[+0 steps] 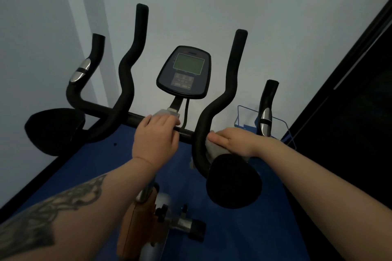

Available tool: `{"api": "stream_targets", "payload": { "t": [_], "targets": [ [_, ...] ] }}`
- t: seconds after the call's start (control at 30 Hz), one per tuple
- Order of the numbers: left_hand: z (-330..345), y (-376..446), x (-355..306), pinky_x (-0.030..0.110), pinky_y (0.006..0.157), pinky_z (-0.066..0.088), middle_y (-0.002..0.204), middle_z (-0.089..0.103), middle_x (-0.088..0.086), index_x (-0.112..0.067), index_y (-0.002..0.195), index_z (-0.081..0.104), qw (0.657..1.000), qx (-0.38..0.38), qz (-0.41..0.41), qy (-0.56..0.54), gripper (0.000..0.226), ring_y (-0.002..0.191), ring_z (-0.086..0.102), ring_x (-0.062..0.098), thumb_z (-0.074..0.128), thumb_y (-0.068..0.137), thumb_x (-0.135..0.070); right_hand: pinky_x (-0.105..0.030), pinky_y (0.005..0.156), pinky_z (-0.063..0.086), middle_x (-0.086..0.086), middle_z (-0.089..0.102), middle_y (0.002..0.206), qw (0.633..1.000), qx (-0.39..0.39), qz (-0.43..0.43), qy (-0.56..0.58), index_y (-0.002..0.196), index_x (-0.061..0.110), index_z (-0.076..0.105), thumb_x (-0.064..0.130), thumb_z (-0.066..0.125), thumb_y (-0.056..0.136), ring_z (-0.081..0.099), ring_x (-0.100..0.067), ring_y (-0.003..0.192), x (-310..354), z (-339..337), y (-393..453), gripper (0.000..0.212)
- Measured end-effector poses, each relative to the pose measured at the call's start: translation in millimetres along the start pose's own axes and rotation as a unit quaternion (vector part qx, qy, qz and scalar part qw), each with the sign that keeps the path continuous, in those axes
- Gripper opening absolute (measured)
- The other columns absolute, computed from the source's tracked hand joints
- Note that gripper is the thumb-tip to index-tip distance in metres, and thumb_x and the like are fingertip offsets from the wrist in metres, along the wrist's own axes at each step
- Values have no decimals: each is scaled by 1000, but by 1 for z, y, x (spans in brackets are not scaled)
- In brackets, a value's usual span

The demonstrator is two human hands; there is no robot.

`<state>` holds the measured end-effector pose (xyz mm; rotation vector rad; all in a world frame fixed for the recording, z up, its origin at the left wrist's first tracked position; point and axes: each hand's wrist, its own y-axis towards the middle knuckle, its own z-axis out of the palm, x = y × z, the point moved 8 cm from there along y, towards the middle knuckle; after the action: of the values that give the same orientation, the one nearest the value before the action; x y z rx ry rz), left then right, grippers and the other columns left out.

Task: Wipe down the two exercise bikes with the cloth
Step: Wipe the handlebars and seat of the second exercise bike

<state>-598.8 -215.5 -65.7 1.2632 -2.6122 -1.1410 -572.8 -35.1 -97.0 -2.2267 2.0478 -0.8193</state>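
While the right hand presses a grey cloth against the right handlebar, fingers laid nearly straight over it, wiping of this bike is judged under way at the bars. Just left, the left hand rests on the crossbar, fingers curled over it beside a pale clamp. Beyond stands the console, apparently unwiped. Next move: slide the cloth up the bar, keeping pressure. No second bike is visible.
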Motion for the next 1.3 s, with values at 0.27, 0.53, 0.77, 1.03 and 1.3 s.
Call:
{"api": "stream_targets", "payload": {
  "t": [0.27,0.53,0.77,1.03,1.3],
  "targets": [
    [3,0,0,43,85,50,84,66,5,-11,91,67,1000,2,-4,15,14,84,64,26,63,78,-7,-33,72,39,8,49,72,984,16,8,-175,79,30,45,71,32,88,52,-14,73,-13,-2,-15,45],
    [1,-1,-1,42,86,48,86,66,5,-11,93,66,1000,3,-6,16,15,85,64,26,62,80,-7,-29,79,34,4,53,82,973,-11,-59,-224,99,26,44,61,33,96,56,-22,91,-11,-6,-26,37],
    [3,0,0,42,84,49,84,66,5,-11,91,67,1000,-4,-5,17,16,83,64,27,64,77,-5,-37,80,43,-3,59,87,983,-42,-28,-177,107,20,56,55,22,100,60,-26,95,2,2,-8,49],
    [-1,-1,-1,41,82,50,83,67,5,-11,89,67,1000,-24,4,7,16,81,64,26,68,75,-2,-34,70,39,7,54,78,975,-19,-44,-219,89,31,44,65,25,95,56,-16,79,-24,-9,-33,39],
    [1,-2,-2,44,85,50,87,68,6,-11,91,67,1000,-6,-1,19,15,84,64,27,67,77,-4,-34,79,39,4,50,76,987,-48,-37,-146,97,23,54,56,17,101,49,-16,77,5,-4,-5,50]
  ]
}}
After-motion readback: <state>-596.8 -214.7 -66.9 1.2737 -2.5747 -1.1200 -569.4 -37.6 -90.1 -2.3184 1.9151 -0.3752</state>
